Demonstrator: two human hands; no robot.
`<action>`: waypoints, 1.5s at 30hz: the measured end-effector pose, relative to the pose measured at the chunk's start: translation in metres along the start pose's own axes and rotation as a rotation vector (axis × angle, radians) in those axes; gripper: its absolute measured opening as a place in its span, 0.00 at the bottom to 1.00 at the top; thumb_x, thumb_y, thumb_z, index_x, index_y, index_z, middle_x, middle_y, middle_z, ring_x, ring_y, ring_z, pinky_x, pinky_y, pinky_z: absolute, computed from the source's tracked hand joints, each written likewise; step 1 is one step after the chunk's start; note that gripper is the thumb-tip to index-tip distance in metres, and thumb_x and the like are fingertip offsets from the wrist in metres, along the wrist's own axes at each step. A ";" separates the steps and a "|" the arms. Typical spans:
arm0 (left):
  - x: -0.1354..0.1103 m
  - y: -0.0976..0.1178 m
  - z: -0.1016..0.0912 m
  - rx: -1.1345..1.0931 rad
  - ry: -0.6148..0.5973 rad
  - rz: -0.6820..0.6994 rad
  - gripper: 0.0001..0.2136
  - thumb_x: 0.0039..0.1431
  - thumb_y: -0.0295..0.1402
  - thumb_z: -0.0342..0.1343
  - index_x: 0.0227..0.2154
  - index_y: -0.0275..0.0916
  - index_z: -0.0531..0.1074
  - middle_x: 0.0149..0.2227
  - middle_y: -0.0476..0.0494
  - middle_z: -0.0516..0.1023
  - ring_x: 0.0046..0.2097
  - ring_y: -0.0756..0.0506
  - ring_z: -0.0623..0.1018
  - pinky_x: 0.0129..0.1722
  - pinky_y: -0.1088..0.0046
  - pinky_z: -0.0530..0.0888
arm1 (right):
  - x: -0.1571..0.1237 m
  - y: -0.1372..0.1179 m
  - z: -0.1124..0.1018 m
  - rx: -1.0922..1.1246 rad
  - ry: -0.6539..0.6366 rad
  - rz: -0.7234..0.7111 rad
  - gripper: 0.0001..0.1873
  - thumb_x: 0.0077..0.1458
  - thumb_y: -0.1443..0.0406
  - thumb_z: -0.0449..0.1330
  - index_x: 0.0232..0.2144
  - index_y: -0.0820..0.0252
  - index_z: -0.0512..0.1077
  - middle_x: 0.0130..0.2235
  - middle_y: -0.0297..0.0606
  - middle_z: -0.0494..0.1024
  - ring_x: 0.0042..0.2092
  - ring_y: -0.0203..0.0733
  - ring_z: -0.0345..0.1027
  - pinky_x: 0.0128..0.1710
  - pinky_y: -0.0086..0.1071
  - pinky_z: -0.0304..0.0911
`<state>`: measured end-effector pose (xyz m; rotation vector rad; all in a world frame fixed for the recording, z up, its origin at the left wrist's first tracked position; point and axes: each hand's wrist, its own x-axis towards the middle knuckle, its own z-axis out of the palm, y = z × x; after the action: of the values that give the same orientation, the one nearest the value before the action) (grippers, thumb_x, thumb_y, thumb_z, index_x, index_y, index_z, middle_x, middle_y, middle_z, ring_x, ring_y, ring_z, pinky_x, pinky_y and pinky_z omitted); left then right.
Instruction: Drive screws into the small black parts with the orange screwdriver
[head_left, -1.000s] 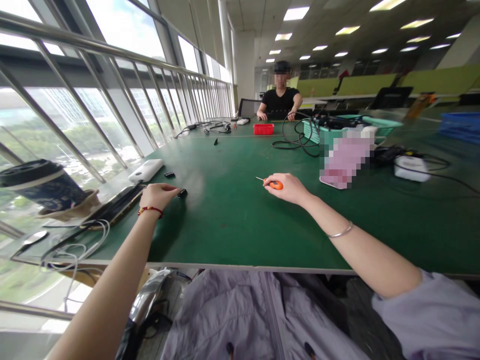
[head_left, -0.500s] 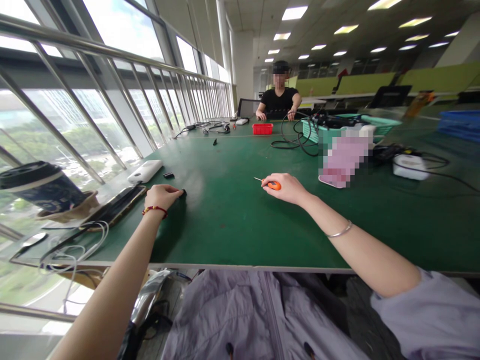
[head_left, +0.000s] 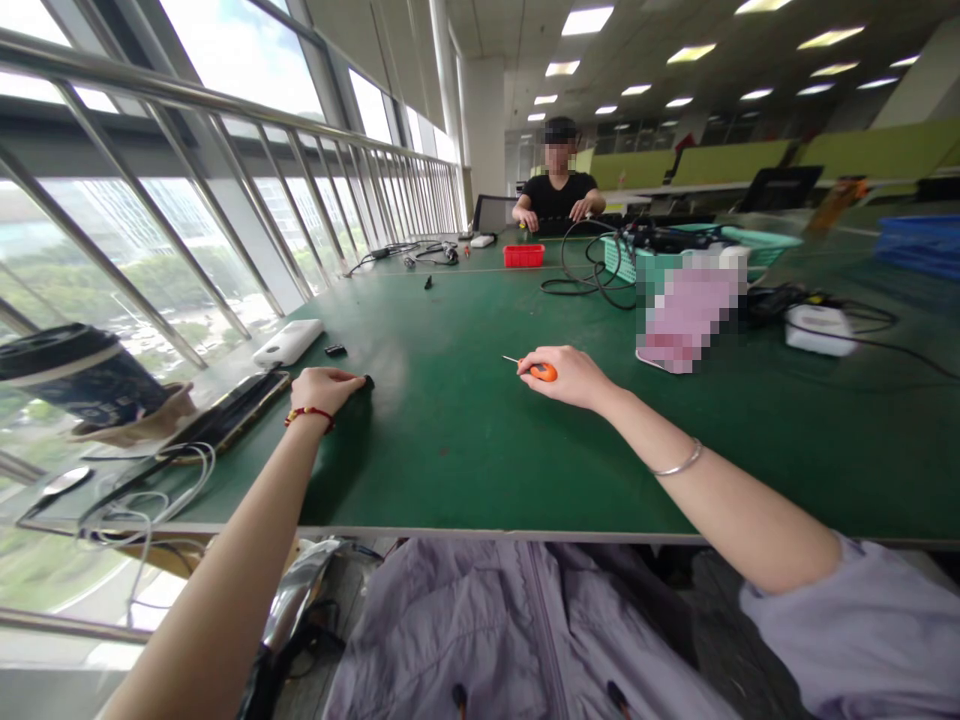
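Observation:
My left hand (head_left: 322,389) is closed, pinching a small black piece (head_left: 367,383) at its fingertips, just over the green table (head_left: 465,470). What kind of piece it is, I cannot make out. Just beyond that hand lies another small black part (head_left: 336,350). My right hand (head_left: 564,375) is wrapped round a screwdriver (head_left: 541,371) with an orange and black handle. Its thin metal shaft points left, towards the middle of the table. The palm hides part of the handle.
At left are a paper cup (head_left: 82,375), a dark phone (head_left: 229,415), a white device (head_left: 289,343) and white cables. A red tray (head_left: 523,256), green basket (head_left: 769,256), pink phone (head_left: 688,320) and white adapter (head_left: 819,330) lie beyond. A person (head_left: 559,190) sits opposite.
My right hand and the screwdriver have shifted very slightly left. My left hand keeps its pinch in nearly the same place. The person opposite has moved their hands.

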<state>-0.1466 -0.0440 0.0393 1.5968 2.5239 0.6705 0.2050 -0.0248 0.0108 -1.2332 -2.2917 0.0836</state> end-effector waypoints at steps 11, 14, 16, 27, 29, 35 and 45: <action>-0.020 0.045 0.036 -0.169 -0.198 0.504 0.11 0.47 0.39 0.58 0.29 0.38 0.79 0.29 0.47 0.81 0.34 0.47 0.77 0.38 0.74 0.72 | 0.001 -0.006 0.002 0.011 -0.017 0.003 0.09 0.51 0.58 0.56 0.33 0.51 0.74 0.38 0.31 0.77 0.37 0.38 0.69 0.31 0.29 0.57; -0.038 0.087 0.056 -0.240 -0.297 0.789 0.09 0.47 0.37 0.57 0.28 0.39 0.78 0.29 0.49 0.80 0.34 0.48 0.77 0.40 0.75 0.72 | 0.001 -0.004 0.002 0.034 -0.042 0.004 0.12 0.52 0.54 0.55 0.34 0.51 0.73 0.40 0.32 0.76 0.38 0.39 0.69 0.33 0.29 0.58; -0.048 0.114 0.069 -0.242 -0.301 0.961 0.08 0.47 0.35 0.57 0.28 0.39 0.78 0.30 0.49 0.80 0.34 0.48 0.77 0.39 0.75 0.72 | 0.002 0.001 0.002 0.079 -0.073 0.005 0.14 0.52 0.52 0.56 0.35 0.51 0.72 0.40 0.33 0.75 0.39 0.40 0.68 0.35 0.31 0.59; -0.061 0.140 0.103 -0.319 -0.173 1.151 0.06 0.47 0.29 0.56 0.29 0.39 0.76 0.33 0.48 0.79 0.37 0.47 0.76 0.42 0.71 0.71 | 0.003 0.027 -0.006 0.234 -0.208 -0.034 0.12 0.48 0.57 0.59 0.34 0.56 0.69 0.40 0.33 0.76 0.38 0.38 0.68 0.39 0.30 0.61; -0.061 0.138 0.101 -0.318 -0.178 1.153 0.06 0.47 0.28 0.56 0.30 0.39 0.75 0.33 0.48 0.79 0.38 0.46 0.76 0.42 0.71 0.71 | 0.002 0.026 -0.006 0.242 -0.213 -0.038 0.11 0.48 0.58 0.59 0.34 0.56 0.69 0.39 0.33 0.76 0.38 0.38 0.68 0.40 0.31 0.60; -0.062 0.139 0.098 -0.308 -0.198 1.102 0.05 0.46 0.29 0.57 0.29 0.39 0.75 0.33 0.48 0.78 0.38 0.46 0.75 0.41 0.71 0.71 | 0.003 0.024 -0.004 0.210 -0.171 -0.008 0.14 0.47 0.56 0.59 0.36 0.55 0.69 0.39 0.35 0.76 0.37 0.40 0.69 0.39 0.33 0.60; -0.057 0.138 0.099 -0.288 -0.144 0.920 0.06 0.45 0.28 0.57 0.28 0.38 0.75 0.31 0.48 0.75 0.33 0.48 0.76 0.36 0.73 0.72 | 0.001 -0.006 -0.017 0.225 0.552 0.063 0.08 0.50 0.59 0.57 0.30 0.57 0.67 0.28 0.33 0.73 0.25 0.34 0.64 0.27 0.27 0.58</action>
<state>0.0244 -0.0128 -0.0038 2.5133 1.3996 0.8715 0.2083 -0.0303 0.0272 -1.0523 -1.7175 0.0176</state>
